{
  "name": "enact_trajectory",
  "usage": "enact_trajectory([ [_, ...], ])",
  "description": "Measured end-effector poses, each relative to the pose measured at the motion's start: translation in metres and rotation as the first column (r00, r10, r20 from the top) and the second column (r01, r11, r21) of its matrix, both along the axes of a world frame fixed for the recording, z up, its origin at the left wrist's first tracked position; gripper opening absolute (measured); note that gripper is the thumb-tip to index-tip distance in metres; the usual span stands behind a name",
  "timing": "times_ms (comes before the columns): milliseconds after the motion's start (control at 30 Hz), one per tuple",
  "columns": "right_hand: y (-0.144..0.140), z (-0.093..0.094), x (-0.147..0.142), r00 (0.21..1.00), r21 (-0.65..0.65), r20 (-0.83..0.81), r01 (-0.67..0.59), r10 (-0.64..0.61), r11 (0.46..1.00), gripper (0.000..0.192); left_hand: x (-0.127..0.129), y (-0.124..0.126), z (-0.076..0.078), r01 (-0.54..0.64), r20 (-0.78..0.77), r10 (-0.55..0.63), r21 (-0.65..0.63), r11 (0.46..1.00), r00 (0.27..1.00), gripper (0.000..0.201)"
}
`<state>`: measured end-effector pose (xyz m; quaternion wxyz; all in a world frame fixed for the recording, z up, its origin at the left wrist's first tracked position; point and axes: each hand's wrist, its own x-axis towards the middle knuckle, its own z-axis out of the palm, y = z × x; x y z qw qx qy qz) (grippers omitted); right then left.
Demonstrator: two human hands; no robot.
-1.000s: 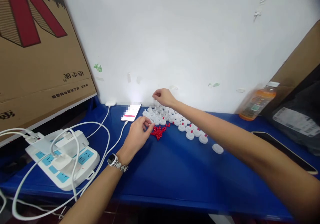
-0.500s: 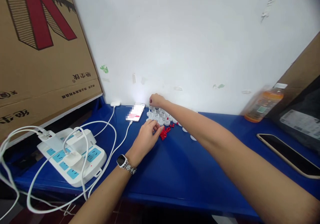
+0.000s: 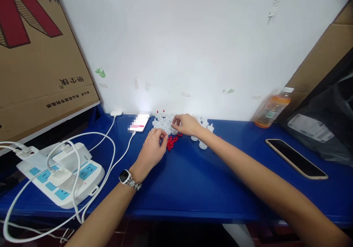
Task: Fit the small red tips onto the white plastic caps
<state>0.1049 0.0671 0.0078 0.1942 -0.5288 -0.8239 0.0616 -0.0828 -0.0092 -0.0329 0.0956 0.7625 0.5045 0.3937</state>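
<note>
Red pegs [image 3: 171,142] lie in a small heap just beside the left hand [image 3: 151,151], whose fingertips are curled together at the heap's edge; whether they already pinch a peg is too small to tell. The right hand [image 3: 187,124] reaches in from the other side, thumb and forefinger closed on what looks like one white cap [image 3: 174,131] at the near edge of the cluster of caps [image 3: 165,122]. Both hands work almost touching, over the blue table [image 3: 193,180].

Judging from this, the step goes best with one peg taken at a time, by its end, so the heap is not scattered. The cap should be held by its rim with the opening facing the peg, and the wrists rested on the table for steadiness. Loose caps near the right forearm [image 3: 202,145] could be swept off by the arm, so it should be lifted clear.

Further out, a lit phone [image 3: 139,122] on its cable lies left of the caps, a power strip [image 3: 59,173] sits at the near left, and a dark phone [image 3: 296,158] and a bottle [image 3: 271,109] sit at the right.
</note>
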Motion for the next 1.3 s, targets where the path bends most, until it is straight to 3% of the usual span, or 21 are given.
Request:
enact_trajectory([
  [167, 0.0, -0.005, -0.01, 0.997, 0.097, 0.058, -0.049, 0.043, 0.994, 0.026, -0.002, -0.001, 0.003, -0.037, 0.002, 0.037, -0.032, 0.999, 0.999, 0.015],
  [300, 0.001, -0.004, -0.022, 0.99, 0.098, 0.1, -0.105, 0.095, 0.99, 0.017, -0.008, 0.0, 0.005, -0.066, -0.005, 0.066, -0.06, 0.996, 0.998, 0.014],
  [433, -0.009, -0.001, -0.019, 0.985, 0.087, -0.166, -0.042, 0.056, 0.995, 0.018, -0.007, -0.002, 0.005, -0.107, 0.018, 0.107, -0.001, 0.994, 0.994, 0.026],
  [533, -0.025, -0.001, -0.011, 0.89, 0.05, -0.448, -0.077, 0.092, 0.996, 0.025, -0.003, -0.006, 0.005, -0.054, 0.008, 0.054, 0.065, 0.996, 0.999, 0.05],
  [667, -0.047, -0.006, 0.0, 0.788, 0.004, -0.598, -0.181, 0.147, 0.983, 0.032, 0.002, -0.01, 0.007, 0.098, -0.083, -0.093, 0.054, 0.994, 0.992, 0.041],
  [767, -0.056, -0.012, 0.013, 0.864, 0.025, -0.496, -0.088, 0.089, 0.996, 0.031, 0.002, -0.011, 0.008, 0.137, -0.085, -0.135, 0.016, 0.99, 0.987, 0.036],
  [867, -0.056, -0.019, 0.026, 0.982, 0.144, -0.186, 0.001, 0.026, 0.99, 0.022, 0.002, -0.012, 0.007, 0.165, -0.082, -0.166, -0.02, 0.986, 0.983, 0.037],
  [967, -0.051, -0.025, 0.031, 0.99, 0.199, 0.126, -0.081, 0.056, 0.977, 0.019, 0.003, -0.013, 0.006, 0.189, -0.11, -0.193, -0.049, 0.981, 0.975, 0.035],
  [1033, -0.048, -0.026, 0.028, 0.97, 0.196, 0.232, -0.119, 0.072, 0.973, 0.021, 0.005, -0.014, 0.007, 0.201, -0.119, -0.207, -0.057, 0.978, 0.971, 0.033],
  [1200, -0.046, -0.022, 0.021, 0.957, 0.182, 0.279, -0.131, 0.077, 0.974, 0.021, 0.006, -0.014, 0.007, 0.21, -0.131, -0.215, -0.057, 0.976, 0.968, 0.031],
  [1300, -0.05, -0.019, 0.023, 0.988, 0.19, 0.117, -0.12, 0.099, 0.974, 0.016, 0.005, -0.013, 0.005, 0.214, -0.121, -0.217, -0.04, 0.976, 0.969, 0.032],
])
